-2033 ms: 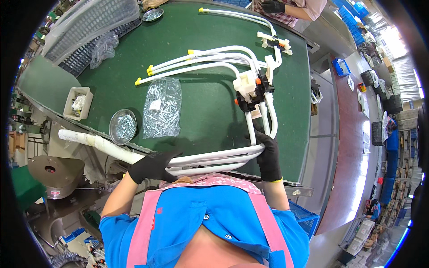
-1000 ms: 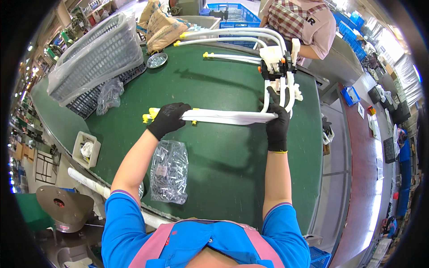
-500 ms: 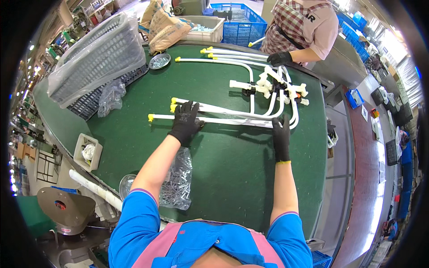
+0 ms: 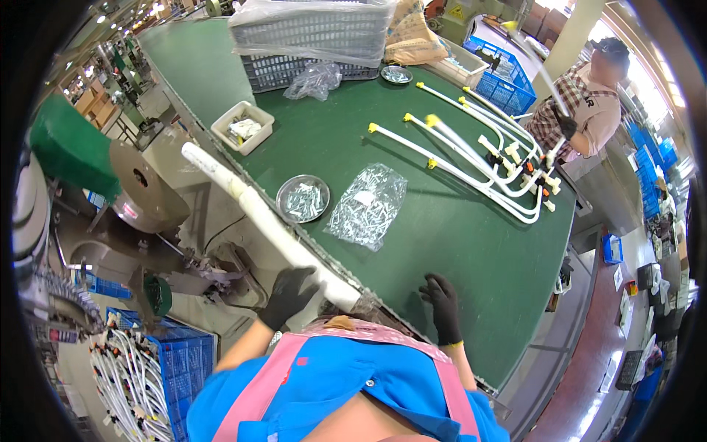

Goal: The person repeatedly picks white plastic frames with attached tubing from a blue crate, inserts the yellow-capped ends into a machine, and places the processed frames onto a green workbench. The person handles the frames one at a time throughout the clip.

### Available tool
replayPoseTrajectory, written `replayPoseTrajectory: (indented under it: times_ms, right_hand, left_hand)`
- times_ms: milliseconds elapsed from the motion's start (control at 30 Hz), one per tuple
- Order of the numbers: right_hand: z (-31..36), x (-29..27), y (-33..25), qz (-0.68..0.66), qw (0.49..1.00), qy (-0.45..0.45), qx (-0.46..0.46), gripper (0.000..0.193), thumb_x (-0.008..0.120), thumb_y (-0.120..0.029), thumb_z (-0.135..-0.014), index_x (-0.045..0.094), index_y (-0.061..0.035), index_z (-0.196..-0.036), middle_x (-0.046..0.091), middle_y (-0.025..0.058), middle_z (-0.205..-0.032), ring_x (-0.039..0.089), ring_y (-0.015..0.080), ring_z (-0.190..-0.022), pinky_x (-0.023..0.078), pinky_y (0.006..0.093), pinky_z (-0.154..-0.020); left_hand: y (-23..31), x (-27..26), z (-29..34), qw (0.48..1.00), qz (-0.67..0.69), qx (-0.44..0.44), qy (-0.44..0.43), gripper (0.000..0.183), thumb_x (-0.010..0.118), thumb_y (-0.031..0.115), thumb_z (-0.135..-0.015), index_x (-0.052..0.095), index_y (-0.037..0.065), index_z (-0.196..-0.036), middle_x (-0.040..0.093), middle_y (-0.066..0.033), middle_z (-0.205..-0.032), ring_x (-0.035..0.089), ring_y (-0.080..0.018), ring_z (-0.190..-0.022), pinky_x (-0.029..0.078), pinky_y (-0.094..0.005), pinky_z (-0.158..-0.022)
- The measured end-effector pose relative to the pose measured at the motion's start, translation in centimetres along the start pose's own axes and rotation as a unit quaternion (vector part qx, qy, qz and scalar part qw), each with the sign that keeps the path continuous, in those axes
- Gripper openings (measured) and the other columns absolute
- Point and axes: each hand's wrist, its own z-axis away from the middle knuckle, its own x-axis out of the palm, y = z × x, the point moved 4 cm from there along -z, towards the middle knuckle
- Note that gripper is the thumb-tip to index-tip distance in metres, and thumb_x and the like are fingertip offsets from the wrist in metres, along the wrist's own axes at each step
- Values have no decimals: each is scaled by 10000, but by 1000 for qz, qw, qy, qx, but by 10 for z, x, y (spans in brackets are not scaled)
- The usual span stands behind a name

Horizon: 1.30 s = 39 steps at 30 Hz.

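Note:
My left hand (image 4: 289,297), in a black glove, hangs beside the end of the white wrapped pipe (image 4: 259,215) along the table edge. Its fingers are stretched out and nothing shows in them. Over the near part of the green table (image 4: 471,272) is my right hand (image 4: 442,306), also gloved; its fingers are apart and hold nothing visible. Beyond them lie several bent white tubes (image 4: 403,144) with yellow end caps and white and black fittings. Closer in are a clear bag of screws (image 4: 366,210) and a round metal bowl (image 4: 303,199) of screws.
A co-worker (image 4: 600,103) at the far right holds a white tube. Grey crates (image 4: 317,33) under plastic film and a white bin (image 4: 243,127) stand on the table. At my left are a green machine (image 4: 70,151) and a blue basket (image 4: 188,368) beside more white tubes.
Both my hands have let go of the white tubes and come back toward my body. My view has swung left. The co-worker's tube is now raised.

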Motion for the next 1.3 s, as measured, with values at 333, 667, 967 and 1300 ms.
replayPoseTrajectory:
  times_ms: [333, 667, 967, 1300]
  right_hand:
    - [53, 239, -4, 264, 837, -402, -261, 294, 623, -149, -891, 601, -5, -1147, 659, 126, -957, 612, 176, -806, 500, 311, -705]
    - [206, 405, 115, 387, 637, -638, -193, 370, 593, -224, -889, 603, 12, -1175, 670, 178, -1024, 649, 255, -910, 503, 356, -792]
    - [379, 582, 164, 312, 526, -764, -206, 349, 586, -237, -896, 596, 31, -1120, 638, 245, -1034, 634, 361, -906, 496, 397, -789]
    - [398, 707, 211, 333, 470, -788, -218, 351, 583, -249, -908, 604, 28, -1123, 648, 237, -1039, 635, 363, -947, 498, 393, -816]
  left_hand:
    - [-8, 8, 239, 970, 79, -227, -33, 312, 589, 335, -840, 657, 127, -1062, 675, -129, -983, 649, -299, -860, 483, -398, -700]
    - [-12, -98, 373, 944, -61, -270, 181, 332, 643, 199, -813, 623, 49, -1108, 658, -139, -899, 631, -320, -784, 485, -398, -667]
    - [-17, -227, 568, 857, -126, -426, 260, 277, 696, 111, -801, 634, 9, -1051, 664, -142, -886, 638, -270, -756, 507, -349, -664]
    - [-103, -282, 604, 807, 1, -476, 349, 273, 665, 197, -852, 660, 36, -1072, 668, -184, -1005, 637, -373, -894, 518, -421, -777]
